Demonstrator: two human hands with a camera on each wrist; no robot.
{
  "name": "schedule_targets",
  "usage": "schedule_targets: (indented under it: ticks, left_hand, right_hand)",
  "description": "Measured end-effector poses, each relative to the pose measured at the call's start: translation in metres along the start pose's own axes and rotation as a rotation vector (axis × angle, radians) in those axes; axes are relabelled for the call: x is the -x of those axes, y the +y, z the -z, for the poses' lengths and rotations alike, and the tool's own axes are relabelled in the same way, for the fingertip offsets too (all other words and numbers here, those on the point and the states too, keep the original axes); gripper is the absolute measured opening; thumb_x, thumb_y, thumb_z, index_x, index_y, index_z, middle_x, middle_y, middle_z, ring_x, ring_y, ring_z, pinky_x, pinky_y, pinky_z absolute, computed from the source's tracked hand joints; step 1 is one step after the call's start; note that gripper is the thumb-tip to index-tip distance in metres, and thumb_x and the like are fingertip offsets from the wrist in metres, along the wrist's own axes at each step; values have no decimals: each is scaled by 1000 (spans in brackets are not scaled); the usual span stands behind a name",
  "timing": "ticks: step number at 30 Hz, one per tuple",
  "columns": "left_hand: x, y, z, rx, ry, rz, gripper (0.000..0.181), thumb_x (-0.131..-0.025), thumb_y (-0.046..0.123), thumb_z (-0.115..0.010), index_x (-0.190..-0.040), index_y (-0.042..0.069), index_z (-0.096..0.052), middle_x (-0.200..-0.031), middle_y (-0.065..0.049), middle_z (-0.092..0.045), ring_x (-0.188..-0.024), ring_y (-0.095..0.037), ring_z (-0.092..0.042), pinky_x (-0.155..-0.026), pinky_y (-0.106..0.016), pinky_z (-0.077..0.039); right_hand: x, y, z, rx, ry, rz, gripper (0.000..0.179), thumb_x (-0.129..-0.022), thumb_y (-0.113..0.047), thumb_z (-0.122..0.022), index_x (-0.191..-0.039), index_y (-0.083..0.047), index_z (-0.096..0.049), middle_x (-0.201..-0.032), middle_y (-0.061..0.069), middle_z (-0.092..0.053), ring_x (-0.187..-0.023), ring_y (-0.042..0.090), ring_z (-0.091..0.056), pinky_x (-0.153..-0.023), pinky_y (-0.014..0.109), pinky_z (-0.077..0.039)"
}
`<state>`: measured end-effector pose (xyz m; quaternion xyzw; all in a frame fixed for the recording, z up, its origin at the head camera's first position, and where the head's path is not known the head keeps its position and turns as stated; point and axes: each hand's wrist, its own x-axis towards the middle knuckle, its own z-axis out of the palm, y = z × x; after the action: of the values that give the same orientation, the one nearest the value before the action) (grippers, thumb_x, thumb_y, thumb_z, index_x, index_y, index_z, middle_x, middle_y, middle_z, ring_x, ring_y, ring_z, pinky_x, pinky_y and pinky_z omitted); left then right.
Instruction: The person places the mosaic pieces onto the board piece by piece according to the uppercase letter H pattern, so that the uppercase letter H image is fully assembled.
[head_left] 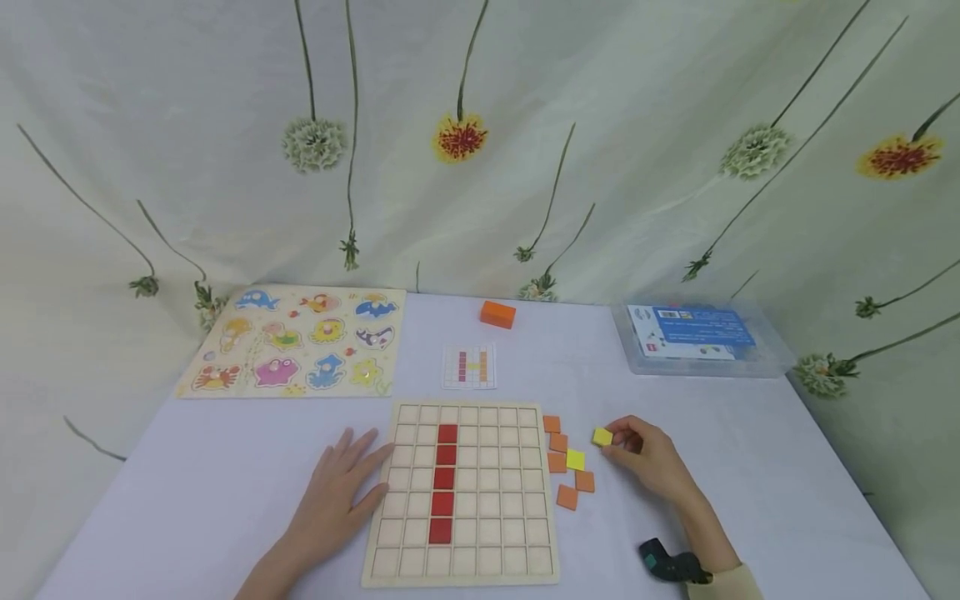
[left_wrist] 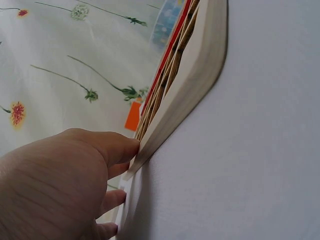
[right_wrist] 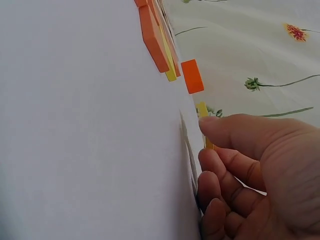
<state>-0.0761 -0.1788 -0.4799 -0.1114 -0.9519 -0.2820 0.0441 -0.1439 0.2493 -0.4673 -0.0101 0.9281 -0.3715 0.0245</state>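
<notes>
My right hand (head_left: 651, 457) pinches a yellow square tile (head_left: 602, 437) between thumb and fingers, to the right of the grid board. In the right wrist view the same yellow tile (right_wrist: 203, 111) shows at the fingertips. My left hand (head_left: 337, 492) lies with fingers spread, its fingertips touching the left edge of the wooden grid board (head_left: 501, 504). Within one column of that board sits a line of several red tiles (head_left: 444, 477). Beside the board's right edge lie several orange tiles (head_left: 567, 497) and another yellow tile (head_left: 575, 460).
Behind the board lies a small pattern card (head_left: 470, 367), with an orange block (head_left: 498, 314) farther back. A sea-animal puzzle board (head_left: 300, 342) is at the back left. At the back right stands a clear plastic box (head_left: 765, 354) holding printed packaging.
</notes>
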Motion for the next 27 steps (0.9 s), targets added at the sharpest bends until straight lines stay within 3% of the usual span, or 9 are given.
schedule_targets:
  ticks: [14, 20, 27]
  left_hand:
    - [0, 1, 0, -6, 15, -11, 50, -88, 21, -69, -137, 16, -58, -151, -16, -44, -145, -47, -22, -114, -67, -19]
    - [1, 0, 0, -2, 35, -30, 49, -88, 21, -69, -136, 16, -58, -149, -17, -46, -144, -48, -24, -113, -68, -20]
    - [1, 1, 1, 1, 11, -4, 50, -89, 22, -69, -137, 16, -58, -151, -16, -44, -146, -46, -22, -115, -66, -18]
  right_hand:
    - [5, -23, 16, -7, 54, 83, 25, -85, -5, -73, -108, -1, -65, -85, 5, -58, -78, 16, -51, -65, 17, -46]
    - [7, -40, 16, -13, 53, 118, 24, -84, -4, -75, -106, -2, -66, -83, 4, -58, -77, 15, -51, -66, 16, -47]
    - [8, -64, 10, -23, 32, 127, 24, -83, -4, -75, -104, -3, -66, -82, 3, -58, -77, 16, -50, -65, 18, -45]
